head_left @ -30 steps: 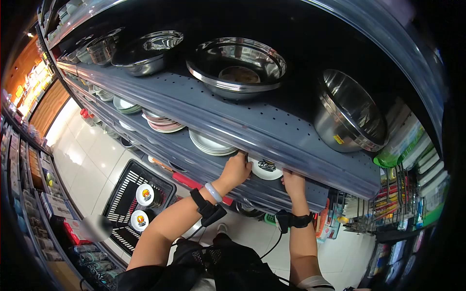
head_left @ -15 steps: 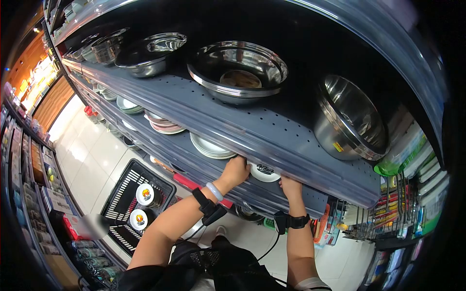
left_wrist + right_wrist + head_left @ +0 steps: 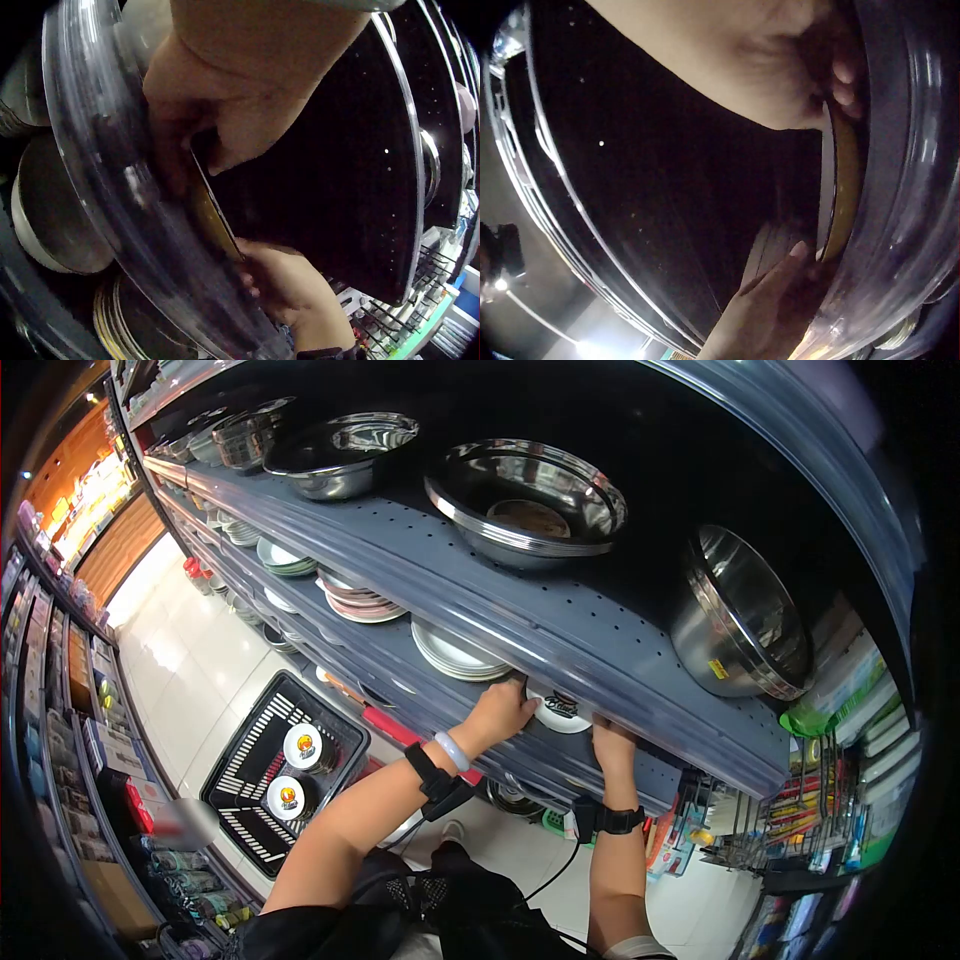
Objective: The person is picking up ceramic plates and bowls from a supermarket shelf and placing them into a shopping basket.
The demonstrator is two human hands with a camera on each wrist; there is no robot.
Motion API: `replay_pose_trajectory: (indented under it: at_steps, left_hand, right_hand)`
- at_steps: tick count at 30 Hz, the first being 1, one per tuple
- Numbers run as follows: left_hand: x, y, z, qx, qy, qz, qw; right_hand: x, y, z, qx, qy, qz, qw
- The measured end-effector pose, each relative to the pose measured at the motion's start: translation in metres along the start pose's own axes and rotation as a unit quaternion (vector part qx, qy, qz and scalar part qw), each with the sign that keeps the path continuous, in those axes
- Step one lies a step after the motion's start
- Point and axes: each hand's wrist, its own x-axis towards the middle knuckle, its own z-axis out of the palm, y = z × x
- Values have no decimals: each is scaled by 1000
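Observation:
On the shelf level below the metal bowls, both hands hold a round white dish with black lettering (image 3: 565, 712). My left hand (image 3: 500, 715) pinches its left edge, thumb bent toward the rim. At the right edge is my right hand (image 3: 613, 750), its fingers partly hidden by the clear shelf lip. In the left wrist view the dish (image 3: 210, 214) appears edge-on with a yellowish side, one hand at each end. The right wrist view also shows the dish (image 3: 844, 191) edge-on, with the right fingertips (image 3: 844, 94) curled at its rim.
White plates (image 3: 455, 652) and pinkish plates (image 3: 360, 600) stand stacked left of the hands. Metal bowls (image 3: 530, 540) sit on the shelf above, behind a clear lip (image 3: 540, 660). A black basket (image 3: 255, 725) on the floor holds two stacks topped with printed white discs (image 3: 302, 745).
The head view has shifted, so the shelf and hands appear farther right. Both hands stay at the dish's edges, and its lettering now slants more.

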Motion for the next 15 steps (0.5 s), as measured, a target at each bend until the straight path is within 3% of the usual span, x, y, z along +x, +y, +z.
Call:
replay_pose_trajectory:
  at_steps: [1, 2, 4, 5, 6, 7, 10, 12, 15]
  left_hand:
    - [-6, 1, -2, 18, 14, 33, 999]
    - [-13, 2, -6, 37, 29, 65, 997]
    - [-32, 12, -20, 26, 51, 100, 993]
    - [-44, 16, -28, 17, 72, 139, 988]
    - [-57, 16, -33, -17, 82, 153, 985]
    - [-74, 14, -42, -47, 59, 122, 990]
    - [-122, -21, -59, -65, 78, 91, 991]
    - [-158, -59, -70, -80, 76, -35, 993]
    - [-224, -126, -85, -79, 135, -144, 977]
  right_hand:
    - [9, -14, -14, -79, 113, -114, 984]
    - [6, -13, -15, -76, 110, -118, 984]
    - [-2, -16, -18, 120, -19, 96, 988]
    - [-3, -24, -22, 125, -26, 90, 988]
    - [3, -46, -40, 230, -46, 152, 960]
    - [8, -67, -50, 332, -72, 213, 916]
    - [8, -112, -56, 332, -153, 197, 910]
    - [2, -136, -40, 356, -194, 185, 895]
    - [-8, -179, -13, 388, -255, 171, 869]
